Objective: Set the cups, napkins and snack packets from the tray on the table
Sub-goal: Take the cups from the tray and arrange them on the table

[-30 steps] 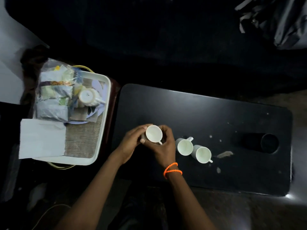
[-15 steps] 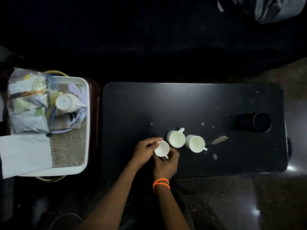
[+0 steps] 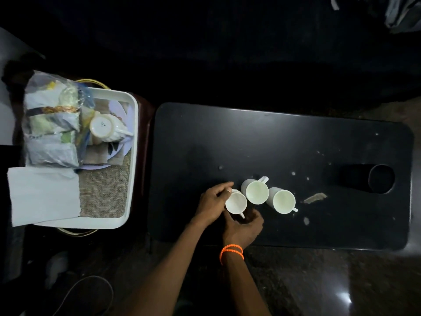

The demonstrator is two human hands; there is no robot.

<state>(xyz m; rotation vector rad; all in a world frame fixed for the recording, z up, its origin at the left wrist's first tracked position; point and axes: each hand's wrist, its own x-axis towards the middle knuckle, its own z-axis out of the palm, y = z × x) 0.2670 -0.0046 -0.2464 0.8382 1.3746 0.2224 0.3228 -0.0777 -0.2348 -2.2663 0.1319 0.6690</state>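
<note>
- Three white cups stand upright in a row on the black table (image 3: 273,137): the left cup (image 3: 236,202), the middle cup (image 3: 257,192) and the right cup (image 3: 283,200).
- A fourth cup (image 3: 103,128) lies upside down on the white tray (image 3: 133,142).
- Snack packets (image 3: 51,124) are piled at the tray's far left.
- A white napkin (image 3: 43,197) overhangs its near left edge.

1. We count four white cups: three upright on the black table (image 3: 284,137), namely the left cup (image 3: 236,202), middle cup (image 3: 257,192) and right cup (image 3: 284,201); one overturned cup (image 3: 102,127) on the tray (image 3: 133,133).
2. One white napkin (image 3: 43,198).
3. Snack packets (image 3: 51,124): a bagged bundle, number unclear.
4. Two hands: left hand (image 3: 214,205), right hand (image 3: 242,228).
5. One dark cylinder (image 3: 364,181).
</note>
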